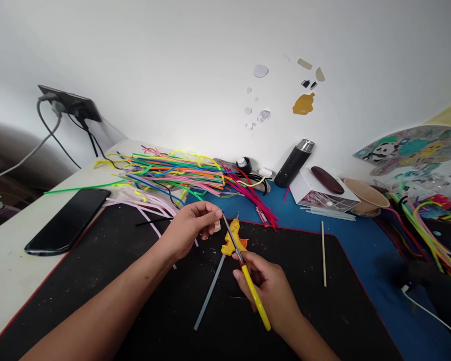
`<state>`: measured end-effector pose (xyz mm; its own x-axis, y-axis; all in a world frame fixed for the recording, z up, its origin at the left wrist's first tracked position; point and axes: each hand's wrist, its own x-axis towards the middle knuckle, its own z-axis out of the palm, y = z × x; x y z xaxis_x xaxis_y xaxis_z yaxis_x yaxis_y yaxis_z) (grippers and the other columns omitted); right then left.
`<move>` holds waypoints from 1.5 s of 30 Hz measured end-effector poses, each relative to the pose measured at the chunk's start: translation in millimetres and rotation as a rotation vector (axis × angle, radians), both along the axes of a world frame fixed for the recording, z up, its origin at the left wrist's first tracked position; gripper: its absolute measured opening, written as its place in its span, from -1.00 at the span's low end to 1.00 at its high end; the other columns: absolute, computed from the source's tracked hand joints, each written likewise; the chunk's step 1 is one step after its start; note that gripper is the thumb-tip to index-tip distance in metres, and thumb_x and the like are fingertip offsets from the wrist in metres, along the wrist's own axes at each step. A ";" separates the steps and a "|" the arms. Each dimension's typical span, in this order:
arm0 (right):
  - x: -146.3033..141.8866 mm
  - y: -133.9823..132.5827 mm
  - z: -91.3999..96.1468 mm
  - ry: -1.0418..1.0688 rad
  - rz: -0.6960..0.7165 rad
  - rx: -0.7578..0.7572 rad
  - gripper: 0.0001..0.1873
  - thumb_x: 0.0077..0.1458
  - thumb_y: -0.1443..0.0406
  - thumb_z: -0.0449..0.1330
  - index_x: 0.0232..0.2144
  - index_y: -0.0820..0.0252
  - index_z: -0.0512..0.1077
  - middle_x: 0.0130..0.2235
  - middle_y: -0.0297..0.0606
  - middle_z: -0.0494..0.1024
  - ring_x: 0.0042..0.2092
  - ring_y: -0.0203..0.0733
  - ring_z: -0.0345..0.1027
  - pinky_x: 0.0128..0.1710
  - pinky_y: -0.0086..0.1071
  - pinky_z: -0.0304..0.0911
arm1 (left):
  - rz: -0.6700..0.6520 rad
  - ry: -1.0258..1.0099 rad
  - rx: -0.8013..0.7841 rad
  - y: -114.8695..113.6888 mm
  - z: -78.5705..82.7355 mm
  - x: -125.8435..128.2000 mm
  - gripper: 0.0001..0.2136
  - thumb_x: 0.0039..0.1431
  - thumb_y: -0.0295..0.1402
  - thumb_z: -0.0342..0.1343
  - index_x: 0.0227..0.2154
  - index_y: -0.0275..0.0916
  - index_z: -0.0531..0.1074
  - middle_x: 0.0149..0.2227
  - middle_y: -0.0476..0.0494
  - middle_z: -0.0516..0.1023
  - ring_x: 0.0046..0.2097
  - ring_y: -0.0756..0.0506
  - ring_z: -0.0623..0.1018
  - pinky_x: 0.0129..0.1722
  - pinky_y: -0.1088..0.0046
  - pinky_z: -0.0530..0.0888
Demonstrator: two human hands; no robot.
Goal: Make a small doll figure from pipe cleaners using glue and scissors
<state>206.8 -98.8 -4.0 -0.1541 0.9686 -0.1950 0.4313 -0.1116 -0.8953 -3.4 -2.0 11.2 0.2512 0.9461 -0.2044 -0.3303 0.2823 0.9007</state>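
My right hand [268, 286] holds a pair of scissors [251, 291] with yellow handles, seen edge-on, its metal blades pointing up and left. The blade tips reach the fingertips of my left hand [199, 223], whose thumb and index finger are pinched together. What lies in that pinch is too small to make out. Just behind the blades, a yellow glue gun [231, 243] with an orange trigger rests on the black mat [165, 321]. A translucent glue stick [209, 293] sticks out of its rear end. A black pipe cleaner [152, 221] runs behind my left wrist.
A heap of coloured pipe cleaners [173, 170] lies along the wall, with pale pink ones [143, 200] nearer. A phone [67, 220] is at left. To the right are a black flask [295, 163], a white box [319, 193], a bowl [366, 194] and a thin wooden stick [323, 253].
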 end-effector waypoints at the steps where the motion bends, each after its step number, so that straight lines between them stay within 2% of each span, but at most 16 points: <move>1: 0.2 -0.2 -0.6 0.004 -0.002 -0.003 -0.58 0.19 0.09 0.28 -0.02 0.23 0.60 -0.50 -0.42 0.38 -0.64 -0.40 0.11 -0.69 -0.51 0.05 | -0.001 -0.003 -0.003 -0.1 0.4 -0.3 -0.61 -0.11 -0.09 0.53 -0.45 -0.27 0.52 -0.54 0.00 0.52 -0.57 0.08 0.39 -0.63 0.61 0.26; 14: -0.6 -2.4 0.1 0.023 -0.016 -0.029 -0.55 0.19 0.01 0.32 -0.02 0.18 0.61 -0.51 -0.42 0.38 -0.63 -0.38 0.11 -0.70 -0.51 0.07 | -0.011 0.021 0.003 -0.8 0.2 0.7 -0.61 -0.11 -0.09 0.53 -0.46 -0.26 0.52 -0.52 -0.02 0.54 -0.55 0.07 0.39 -0.61 0.59 0.26; 26: 0.1 -2.1 -4.8 0.021 -0.014 0.003 -0.62 0.23 0.09 0.29 -0.03 0.19 0.61 -0.55 -0.45 0.37 -0.66 -0.40 0.10 -0.69 -0.51 0.04 | -0.010 0.050 0.016 -0.1 -3.2 0.2 -0.59 -0.09 -0.06 0.53 -0.46 -0.26 0.51 -0.51 -0.03 0.55 -0.56 0.07 0.38 -0.61 0.58 0.27; 38: -1.4 -4.2 -10.3 0.021 -0.034 -0.002 -0.58 0.20 0.03 0.30 -0.04 0.18 0.61 -0.50 -0.39 0.46 -0.67 -0.40 0.13 -0.73 -0.52 0.07 | -0.009 0.075 0.027 0.1 -4.6 0.2 -0.59 -0.08 -0.06 0.52 -0.47 -0.27 0.51 -0.49 -0.06 0.56 -0.55 0.07 0.38 -0.61 0.59 0.27; 45: -0.9 -5.1 -13.7 0.024 -0.032 0.012 -0.58 0.21 0.03 0.31 -0.04 0.19 0.61 -0.54 -0.43 0.39 -0.66 -0.40 0.11 -0.70 -0.52 0.05 | 0.004 0.098 0.038 0.9 -7.2 0.1 -0.61 -0.06 -0.06 0.50 -0.44 -0.26 0.52 -0.49 -0.06 0.58 -0.56 0.06 0.38 -0.60 0.57 0.27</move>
